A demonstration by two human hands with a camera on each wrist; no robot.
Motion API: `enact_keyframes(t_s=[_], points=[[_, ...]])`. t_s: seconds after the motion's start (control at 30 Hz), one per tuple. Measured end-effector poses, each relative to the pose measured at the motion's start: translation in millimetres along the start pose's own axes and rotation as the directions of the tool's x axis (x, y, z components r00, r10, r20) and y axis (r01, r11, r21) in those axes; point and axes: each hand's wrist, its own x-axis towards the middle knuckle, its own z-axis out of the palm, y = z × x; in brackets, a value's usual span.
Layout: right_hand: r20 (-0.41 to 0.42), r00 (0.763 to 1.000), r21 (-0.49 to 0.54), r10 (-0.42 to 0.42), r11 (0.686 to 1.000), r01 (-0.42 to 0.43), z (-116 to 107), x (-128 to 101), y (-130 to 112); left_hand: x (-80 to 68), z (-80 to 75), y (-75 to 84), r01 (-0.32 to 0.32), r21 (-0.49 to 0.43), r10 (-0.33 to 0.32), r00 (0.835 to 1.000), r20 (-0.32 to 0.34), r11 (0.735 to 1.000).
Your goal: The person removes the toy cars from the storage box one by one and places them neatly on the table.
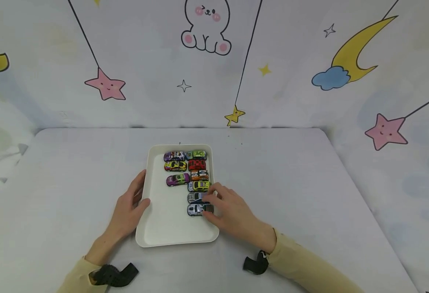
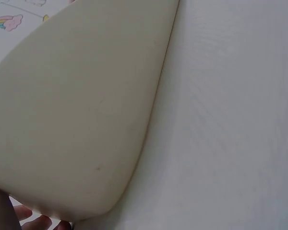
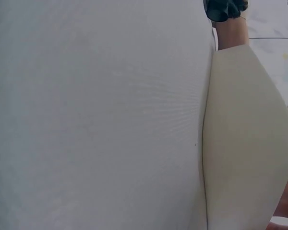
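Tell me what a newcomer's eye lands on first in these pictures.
First, the white tray at the middle of the table, with small bright toy cars lined up in two columns at its far end. Next, the two hands: the left hand holds the tray's left rim, and the right hand rests its fingers at the nearest car, white and blue. Behind, a wall shows cartoon stars.
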Motion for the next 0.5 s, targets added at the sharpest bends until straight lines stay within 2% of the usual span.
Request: enact_keyframes(t_s=[0.3, 0.5], points=[[0.039, 0.999, -0.056, 0.004, 0.998, -0.002, 2.4, -0.8, -1.8, 1.6, 0.4, 0.0, 0.018, -0.006, -0.018, 1.000, 0.000, 1.000], [0.097, 0.995, -0.069, 0.015, 0.998, -0.008, 2.8, -0.6, -3.2, 0.3, 0.2, 1.1, 0.007, -0.006, -0.007, 1.000, -0.002, 1.000]])
